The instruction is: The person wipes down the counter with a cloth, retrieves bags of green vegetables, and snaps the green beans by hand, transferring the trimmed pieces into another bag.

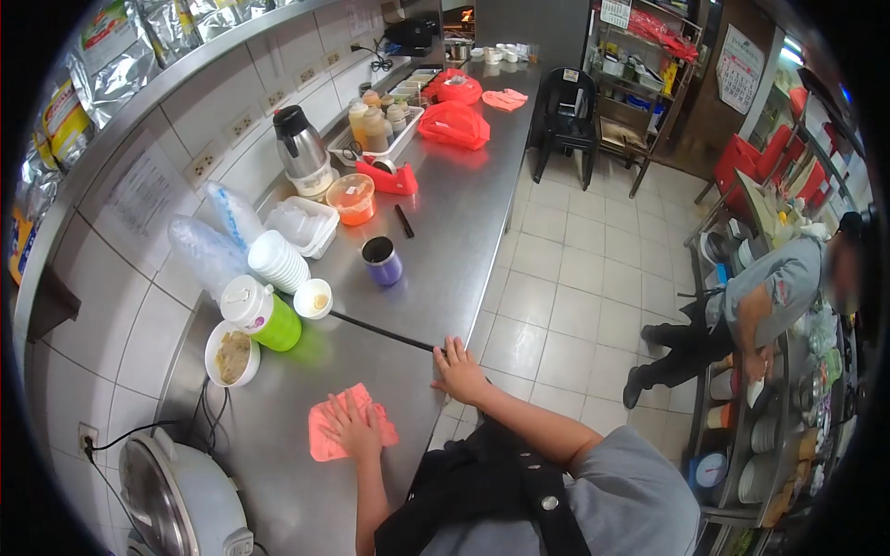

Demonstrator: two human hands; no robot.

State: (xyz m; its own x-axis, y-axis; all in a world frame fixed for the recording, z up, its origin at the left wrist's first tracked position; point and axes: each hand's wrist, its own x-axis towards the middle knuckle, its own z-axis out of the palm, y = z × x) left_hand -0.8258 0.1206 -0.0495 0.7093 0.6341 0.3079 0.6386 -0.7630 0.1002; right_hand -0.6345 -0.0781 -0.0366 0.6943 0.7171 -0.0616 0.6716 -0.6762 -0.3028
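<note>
A pink cloth (pixel 348 423) is pressed flat on the desk (pixel 445 241) under the left hand (pixel 354 428), fingers spread; wiping appears underway. The right hand (pixel 456 369) rests open on the edge. A sweep toward the green jar (pixel 264 315) seems called for next.

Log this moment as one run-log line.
left hand: flat on pink cloth | right hand: on steel counter edge | nearby: green jug, rice cooker

pink cloth (pixel 338 422), green jug (pixel 267 317), purple cup (pixel 382 260), red tape dispenser (pixel 387 175)
</note>
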